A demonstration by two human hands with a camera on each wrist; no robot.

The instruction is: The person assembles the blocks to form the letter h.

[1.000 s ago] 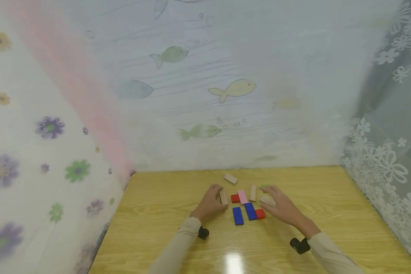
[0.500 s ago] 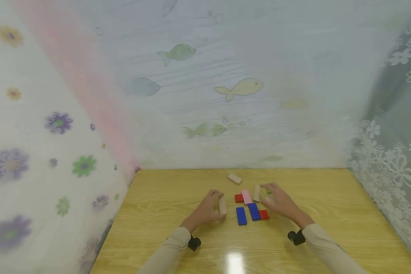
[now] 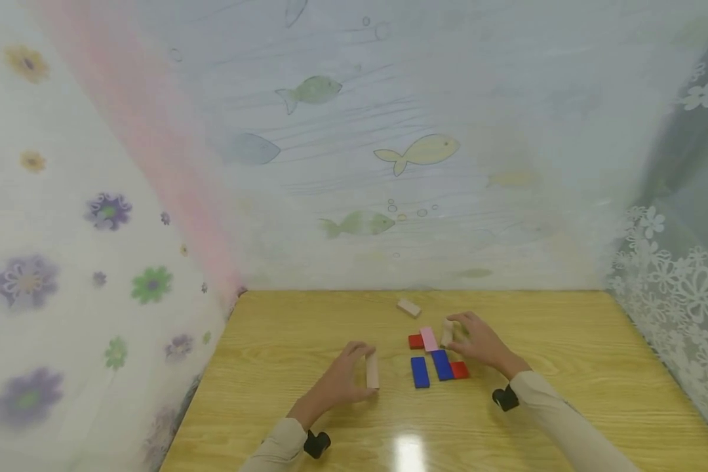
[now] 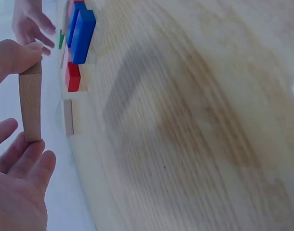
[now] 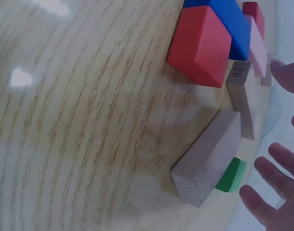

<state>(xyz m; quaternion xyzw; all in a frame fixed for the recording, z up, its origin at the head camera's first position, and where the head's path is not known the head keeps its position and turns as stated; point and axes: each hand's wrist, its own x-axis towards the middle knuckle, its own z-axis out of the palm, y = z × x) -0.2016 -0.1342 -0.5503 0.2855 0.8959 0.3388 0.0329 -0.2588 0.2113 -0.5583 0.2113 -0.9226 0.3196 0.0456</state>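
At the left of the blocks, my left hand point(image 3: 333, 383) pinches a plain wooden block point(image 4: 30, 103) by its two ends, thumb on one and fingertips on the other. It hangs above the table in the left wrist view. My right hand point(image 3: 478, 341) reaches over a second wooden block point(image 3: 446, 333); the right wrist view shows this block, marked 20 point(image 5: 241, 96), lying apart from the spread fingers. A third wooden block point(image 5: 207, 156) and a green block point(image 5: 232, 175) lie beside it, mostly covered by the hand in the head view.
On the wooden table point(image 3: 271, 328) lie two blue blocks, one point(image 3: 420, 372) separate and one point(image 3: 442, 365) against a red block point(image 3: 459, 370). A pink block point(image 3: 428, 339) adjoins another red block point(image 3: 415, 341). Farther back lies a wooden block point(image 3: 409, 307). A fish-painted wall point(image 3: 425, 196) closes the rear.
My left hand has carried its wooden block toward me and leftward, away from the others. My right hand has shifted left, over the wooden block beside the pink one.
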